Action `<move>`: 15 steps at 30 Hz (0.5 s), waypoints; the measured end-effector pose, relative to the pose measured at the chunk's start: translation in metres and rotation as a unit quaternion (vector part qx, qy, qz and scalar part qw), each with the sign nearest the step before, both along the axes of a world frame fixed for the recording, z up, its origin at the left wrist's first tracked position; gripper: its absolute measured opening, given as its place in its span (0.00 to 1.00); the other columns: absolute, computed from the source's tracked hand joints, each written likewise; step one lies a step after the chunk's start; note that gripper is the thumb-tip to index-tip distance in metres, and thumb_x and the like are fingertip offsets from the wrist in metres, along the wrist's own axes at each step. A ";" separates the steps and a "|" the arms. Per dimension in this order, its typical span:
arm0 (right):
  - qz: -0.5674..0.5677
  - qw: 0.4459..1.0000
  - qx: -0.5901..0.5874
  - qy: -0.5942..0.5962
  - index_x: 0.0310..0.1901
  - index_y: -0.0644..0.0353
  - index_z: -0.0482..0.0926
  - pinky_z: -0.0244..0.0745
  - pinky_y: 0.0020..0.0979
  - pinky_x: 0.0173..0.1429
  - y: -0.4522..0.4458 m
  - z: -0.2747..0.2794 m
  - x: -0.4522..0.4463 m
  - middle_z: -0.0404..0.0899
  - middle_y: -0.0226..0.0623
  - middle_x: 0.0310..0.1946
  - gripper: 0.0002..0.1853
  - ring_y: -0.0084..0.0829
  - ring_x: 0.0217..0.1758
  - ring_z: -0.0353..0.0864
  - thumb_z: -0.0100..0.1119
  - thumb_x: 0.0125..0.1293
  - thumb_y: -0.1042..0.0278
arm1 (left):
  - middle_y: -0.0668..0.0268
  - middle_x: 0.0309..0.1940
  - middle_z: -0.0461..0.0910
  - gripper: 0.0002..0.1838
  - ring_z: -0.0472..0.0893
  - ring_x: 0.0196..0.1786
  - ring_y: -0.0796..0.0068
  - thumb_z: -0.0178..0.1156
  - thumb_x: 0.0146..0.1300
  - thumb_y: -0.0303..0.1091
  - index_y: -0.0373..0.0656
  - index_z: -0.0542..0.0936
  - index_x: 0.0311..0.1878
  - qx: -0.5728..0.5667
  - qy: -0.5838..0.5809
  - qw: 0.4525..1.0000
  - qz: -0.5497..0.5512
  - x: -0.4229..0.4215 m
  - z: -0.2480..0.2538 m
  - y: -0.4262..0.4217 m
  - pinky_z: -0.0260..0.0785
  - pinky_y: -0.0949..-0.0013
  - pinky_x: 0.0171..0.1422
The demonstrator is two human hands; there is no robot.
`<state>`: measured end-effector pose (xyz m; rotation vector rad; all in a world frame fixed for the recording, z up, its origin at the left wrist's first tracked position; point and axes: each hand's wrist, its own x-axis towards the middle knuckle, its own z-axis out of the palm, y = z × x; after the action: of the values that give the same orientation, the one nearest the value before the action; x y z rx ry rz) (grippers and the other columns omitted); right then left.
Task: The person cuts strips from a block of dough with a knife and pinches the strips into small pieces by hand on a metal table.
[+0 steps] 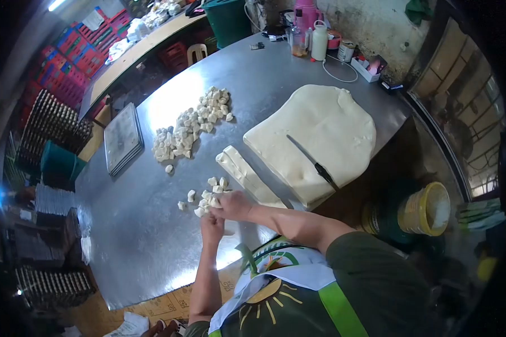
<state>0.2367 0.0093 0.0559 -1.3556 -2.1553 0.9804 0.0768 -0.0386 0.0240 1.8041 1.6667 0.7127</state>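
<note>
Both hands meet over the metal table, beside a small group of cut dough pieces (212,181). My left hand (211,224) is closed at the near side of the pieces; what it holds is too small to tell. My right hand (234,205) is closed against it, near the end of a dough strip (250,177); its fingertips are hidden among the pieces. A large dough slab (320,129) lies to the right, with a knife (303,151) resting on top. Farther back is a bigger pile of dough pieces (194,123).
Stacked metal trays (122,140) lie at the table's left edge. Bottles (319,42), a pink container and a white box (365,68) stand at the back. A yellow-rimmed bucket (427,209) is beyond the right edge. Crates (76,59) are at the far left.
</note>
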 end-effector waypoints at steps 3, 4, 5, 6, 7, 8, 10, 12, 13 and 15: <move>-0.017 0.999 -0.008 -0.033 0.50 0.62 0.77 0.77 0.44 0.52 0.026 -0.023 0.013 0.82 0.48 0.45 0.21 0.46 0.50 0.83 0.62 0.63 0.55 | 0.62 0.34 0.85 0.19 0.82 0.36 0.74 0.59 0.59 0.18 0.36 0.81 0.55 -0.042 -0.110 0.993 -0.028 0.002 0.016 -0.015 0.75 0.67 0.41; -0.028 0.998 -0.016 -0.049 0.50 0.62 0.77 0.77 0.43 0.52 0.028 -0.034 0.016 0.83 0.48 0.44 0.21 0.46 0.49 0.83 0.62 0.63 0.54 | 0.61 0.36 0.85 0.20 0.82 0.38 0.74 0.59 0.59 0.18 0.36 0.81 0.56 -0.066 -0.164 0.983 -0.045 0.002 0.017 -0.020 0.76 0.68 0.43; -0.025 0.998 -0.019 -0.048 0.50 0.62 0.77 0.77 0.43 0.52 0.023 -0.037 0.015 0.83 0.48 0.44 0.21 0.46 0.49 0.83 0.62 0.63 0.54 | 0.61 0.36 0.85 0.20 0.82 0.38 0.74 0.59 0.59 0.18 0.36 0.81 0.56 -0.069 -0.163 0.983 -0.041 -0.001 0.016 -0.021 0.76 0.68 0.43; -0.017 0.999 0.045 -0.006 0.50 0.62 0.78 0.77 0.43 0.52 0.024 -0.038 0.013 0.83 0.49 0.44 0.22 0.46 0.49 0.83 0.63 0.63 0.54 | 0.60 0.38 0.85 0.20 0.82 0.40 0.73 0.58 0.60 0.17 0.36 0.80 0.57 0.014 -0.158 0.987 -0.007 -0.004 0.015 -0.012 0.76 0.67 0.46; -0.007 0.993 0.108 0.036 0.51 0.62 0.78 0.77 0.43 0.53 0.023 -0.037 0.010 0.83 0.49 0.43 0.22 0.45 0.50 0.83 0.63 0.62 0.54 | 0.58 0.41 0.85 0.20 0.83 0.42 0.71 0.58 0.61 0.17 0.35 0.79 0.58 0.096 -0.150 0.984 0.029 -0.005 0.018 -0.005 0.76 0.66 0.49; 0.001 0.983 0.165 0.080 0.52 0.62 0.78 0.77 0.43 0.53 0.017 -0.038 0.006 0.83 0.50 0.42 0.23 0.45 0.50 0.83 0.63 0.62 0.53 | 0.57 0.44 0.85 0.21 0.83 0.44 0.70 0.57 0.61 0.17 0.35 0.78 0.59 0.172 -0.139 0.973 0.064 -0.007 0.019 -0.004 0.76 0.66 0.53; 0.067 0.981 0.134 0.126 0.52 0.61 0.78 0.77 0.44 0.53 0.012 -0.032 -0.002 0.83 0.50 0.42 0.23 0.46 0.50 0.83 0.64 0.62 0.52 | 0.56 0.46 0.84 0.21 0.83 0.46 0.67 0.57 0.62 0.17 0.35 0.78 0.60 0.213 -0.111 0.969 0.046 -0.002 0.029 0.001 0.75 0.65 0.56; 0.190 0.957 0.068 0.207 0.54 0.60 0.78 0.76 0.44 0.53 0.002 -0.021 -0.009 0.82 0.51 0.43 0.24 0.47 0.50 0.83 0.64 0.62 0.51 | 0.53 0.49 0.83 0.21 0.83 0.50 0.61 0.56 0.63 0.17 0.34 0.76 0.61 0.290 -0.065 0.955 0.002 0.005 0.042 0.004 0.73 0.64 0.62; 0.195 0.957 0.062 0.205 0.54 0.60 0.78 0.76 0.44 0.53 -0.003 -0.016 -0.011 0.82 0.51 0.43 0.24 0.47 0.50 0.83 0.64 0.62 0.51 | 0.53 0.49 0.83 0.21 0.83 0.50 0.61 0.56 0.63 0.17 0.34 0.76 0.61 0.287 -0.067 0.956 0.009 -0.002 0.035 0.004 0.73 0.64 0.62; 0.121 0.961 0.082 0.234 0.53 0.60 0.79 0.76 0.45 0.53 0.001 -0.004 -0.013 0.82 0.50 0.42 0.23 0.48 0.49 0.83 0.64 0.62 0.53 | 0.54 0.44 0.84 0.20 0.84 0.45 0.58 0.57 0.63 0.19 0.35 0.78 0.59 0.112 -0.161 0.980 -0.021 -0.029 0.011 0.019 0.74 0.61 0.57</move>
<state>0.2232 0.0108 0.0516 -0.7036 -2.0042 1.0573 0.0473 -0.0199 0.0351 1.7517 1.3754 1.1453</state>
